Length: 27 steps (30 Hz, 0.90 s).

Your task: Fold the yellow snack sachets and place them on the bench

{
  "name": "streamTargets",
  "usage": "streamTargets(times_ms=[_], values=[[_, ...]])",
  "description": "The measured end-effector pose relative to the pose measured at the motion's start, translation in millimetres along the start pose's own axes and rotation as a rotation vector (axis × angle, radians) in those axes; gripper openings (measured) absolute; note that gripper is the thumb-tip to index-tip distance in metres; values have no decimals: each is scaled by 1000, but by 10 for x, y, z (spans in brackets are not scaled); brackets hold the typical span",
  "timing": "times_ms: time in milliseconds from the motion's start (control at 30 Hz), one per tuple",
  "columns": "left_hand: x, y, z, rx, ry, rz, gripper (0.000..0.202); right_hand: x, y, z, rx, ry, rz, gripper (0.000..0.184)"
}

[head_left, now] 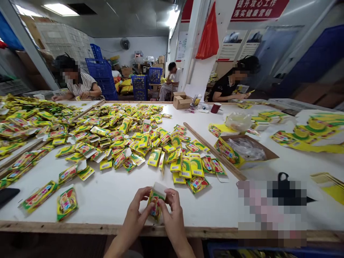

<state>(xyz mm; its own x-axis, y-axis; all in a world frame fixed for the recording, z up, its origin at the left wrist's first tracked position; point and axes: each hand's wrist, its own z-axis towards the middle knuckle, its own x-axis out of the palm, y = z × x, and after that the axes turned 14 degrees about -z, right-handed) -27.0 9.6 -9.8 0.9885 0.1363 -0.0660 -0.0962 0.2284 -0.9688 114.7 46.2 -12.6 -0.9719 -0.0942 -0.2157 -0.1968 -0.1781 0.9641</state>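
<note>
Both my hands meet at the near edge of the white table (113,200). My left hand (137,211) and my right hand (172,211) are closed together on one small yellow-green carton (156,200), held upright with its white flap at the top. Just beyond lies a wide heap of the same yellow-green packets and cartons (129,136). Two flat packets (66,202) lie to the left of my left hand.
A wooden strip (215,152) runs diagonally across the table. Right of it sits an open cardboard box with a plastic bag (245,148). A small cardboard box (181,100) and a red cup (215,107) stand at the far edge. Three people sit at the back.
</note>
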Motion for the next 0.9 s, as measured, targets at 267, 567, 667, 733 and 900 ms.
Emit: streamTargets(times_ms=[267,567,667,733,900], values=[[-74,-44,35,-72,67,-60,32,-94,135,22,-99,61,-133,16],[-77,-6,-14,23,-34,-57,24,19,129,54,-126,-12,-141,20],[-37,47,-67,61,-82,-14,28,-34,123,24,-182,19,-184,18],[-29,38,-79,89,-76,13,27,-68,146,10,-232,60,-216,19],[-25,-109,-54,91,-67,-23,14,-75,219,-27,-253,73,-243,16]])
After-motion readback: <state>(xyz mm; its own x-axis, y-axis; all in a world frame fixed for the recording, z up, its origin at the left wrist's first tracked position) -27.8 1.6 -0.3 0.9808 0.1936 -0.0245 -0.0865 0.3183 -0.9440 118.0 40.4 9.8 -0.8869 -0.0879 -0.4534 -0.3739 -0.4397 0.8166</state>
